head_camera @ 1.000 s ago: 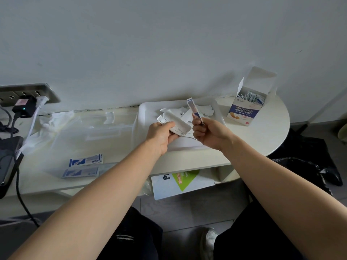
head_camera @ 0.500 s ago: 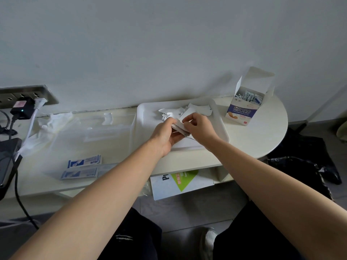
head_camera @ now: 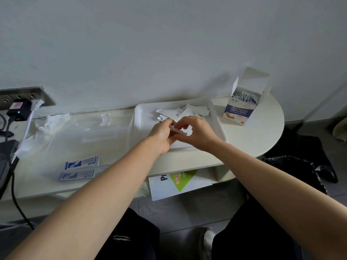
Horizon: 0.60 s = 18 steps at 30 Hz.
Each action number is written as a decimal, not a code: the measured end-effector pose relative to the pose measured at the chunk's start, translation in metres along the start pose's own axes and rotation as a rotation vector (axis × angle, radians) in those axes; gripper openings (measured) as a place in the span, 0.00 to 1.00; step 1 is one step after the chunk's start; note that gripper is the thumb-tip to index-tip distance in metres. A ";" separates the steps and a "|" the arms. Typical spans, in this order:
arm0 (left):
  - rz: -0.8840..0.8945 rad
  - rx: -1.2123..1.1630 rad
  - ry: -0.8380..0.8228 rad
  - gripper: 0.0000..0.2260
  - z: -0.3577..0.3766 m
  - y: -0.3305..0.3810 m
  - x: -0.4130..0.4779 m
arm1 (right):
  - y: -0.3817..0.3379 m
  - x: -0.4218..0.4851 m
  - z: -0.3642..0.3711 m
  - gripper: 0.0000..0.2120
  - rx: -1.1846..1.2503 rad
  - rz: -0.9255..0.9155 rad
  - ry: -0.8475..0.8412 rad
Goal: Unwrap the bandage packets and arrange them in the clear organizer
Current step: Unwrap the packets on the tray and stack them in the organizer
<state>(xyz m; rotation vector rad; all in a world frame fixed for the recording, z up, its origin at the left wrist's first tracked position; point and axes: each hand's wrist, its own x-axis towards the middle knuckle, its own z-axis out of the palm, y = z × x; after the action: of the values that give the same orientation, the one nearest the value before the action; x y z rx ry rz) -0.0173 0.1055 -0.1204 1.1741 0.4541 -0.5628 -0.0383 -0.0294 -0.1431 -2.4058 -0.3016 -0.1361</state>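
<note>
White bandage packet (head_camera: pixel 178 130), head view: pinched between both hands over the tray (head_camera: pixel 142 117), left hand (head_camera: pixel 162 136) curled round it, right hand (head_camera: pixel 198 134) nipping its top edge. Peel slowly and drop the wrapper on the scrap pile (head_camera: pixel 187 110). The strip then goes left into the clear organizer (head_camera: pixel 93 132).

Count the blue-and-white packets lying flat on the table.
2. The upper packet and the lower packet lie side by side near the front edge of the table. More stand in the open box, uncountable.
</note>
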 end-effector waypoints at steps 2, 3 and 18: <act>-0.022 0.012 -0.039 0.09 -0.001 -0.001 -0.002 | 0.003 0.002 0.002 0.06 -0.003 0.016 0.026; -0.024 0.042 -0.047 0.10 -0.001 -0.002 -0.002 | 0.003 0.003 0.002 0.06 -0.006 0.040 0.043; 0.389 1.119 0.207 0.16 -0.039 -0.018 0.013 | 0.018 -0.002 0.008 0.10 -0.174 0.179 -0.050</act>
<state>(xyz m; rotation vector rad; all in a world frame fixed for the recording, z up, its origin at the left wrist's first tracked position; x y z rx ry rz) -0.0206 0.1347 -0.1539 2.3419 0.0311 -0.3338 -0.0361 -0.0373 -0.1609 -2.5977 -0.0993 -0.0216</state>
